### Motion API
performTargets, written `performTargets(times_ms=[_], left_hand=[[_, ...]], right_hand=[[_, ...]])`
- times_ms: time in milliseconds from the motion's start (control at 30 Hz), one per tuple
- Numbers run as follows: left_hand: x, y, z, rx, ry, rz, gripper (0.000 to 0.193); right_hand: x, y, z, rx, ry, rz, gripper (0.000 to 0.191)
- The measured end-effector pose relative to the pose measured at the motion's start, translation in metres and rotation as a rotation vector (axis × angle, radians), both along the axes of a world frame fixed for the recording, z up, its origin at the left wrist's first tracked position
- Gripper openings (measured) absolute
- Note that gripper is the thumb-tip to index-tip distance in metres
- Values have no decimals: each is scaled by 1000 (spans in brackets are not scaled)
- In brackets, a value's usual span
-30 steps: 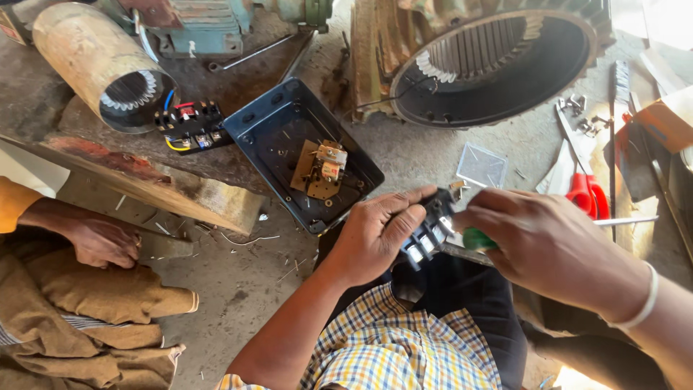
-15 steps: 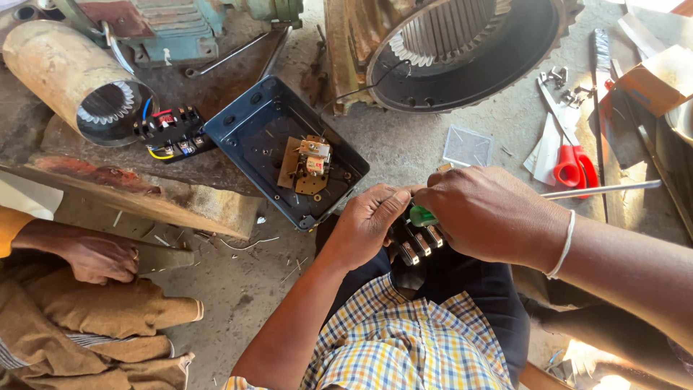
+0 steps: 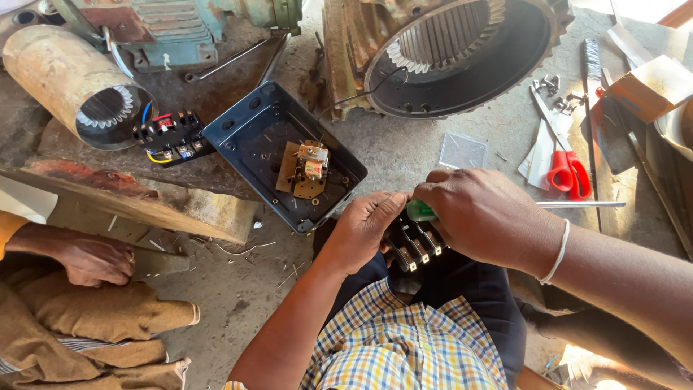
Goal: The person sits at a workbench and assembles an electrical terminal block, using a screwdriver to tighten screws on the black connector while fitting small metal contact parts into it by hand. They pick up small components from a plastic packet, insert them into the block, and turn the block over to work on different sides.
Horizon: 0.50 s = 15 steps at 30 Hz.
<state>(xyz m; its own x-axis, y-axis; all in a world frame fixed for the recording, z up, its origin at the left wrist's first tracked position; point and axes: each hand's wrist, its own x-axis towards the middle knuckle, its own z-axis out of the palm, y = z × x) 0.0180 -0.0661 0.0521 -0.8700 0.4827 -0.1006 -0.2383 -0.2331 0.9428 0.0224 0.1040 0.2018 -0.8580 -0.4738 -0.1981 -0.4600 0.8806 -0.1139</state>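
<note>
My left hand [image 3: 364,230] grips a black electrical switch block [image 3: 415,247] with metal terminals, held over my lap. My right hand [image 3: 485,215] is closed around a green-handled screwdriver [image 3: 419,211], its tip down at the block's terminals. Just beyond my hands, an open dark blue plastic box [image 3: 253,130] lies on the ground with a small brown part [image 3: 307,170] inside it.
A large motor stator housing [image 3: 462,54] stands ahead; a smaller cylindrical stator [image 3: 79,87] with a wired black terminal block [image 3: 173,136] lies left. Red-handled scissors [image 3: 567,170], a thin metal rod [image 3: 581,204] and loose screws lie right. Another person's hand [image 3: 97,260] rests at lower left.
My right hand has closed in over the switch block with the screwdriver. The view has shifted slightly, so the box and motors sit further left and lower.
</note>
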Motion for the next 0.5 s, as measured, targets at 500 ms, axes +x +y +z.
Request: performTargets(times_ms=[500], left_hand=[[-1, 1, -7, 236, -103, -105, 45]], right_hand=[[-9, 16, 4, -135, -16, 210, 46]])
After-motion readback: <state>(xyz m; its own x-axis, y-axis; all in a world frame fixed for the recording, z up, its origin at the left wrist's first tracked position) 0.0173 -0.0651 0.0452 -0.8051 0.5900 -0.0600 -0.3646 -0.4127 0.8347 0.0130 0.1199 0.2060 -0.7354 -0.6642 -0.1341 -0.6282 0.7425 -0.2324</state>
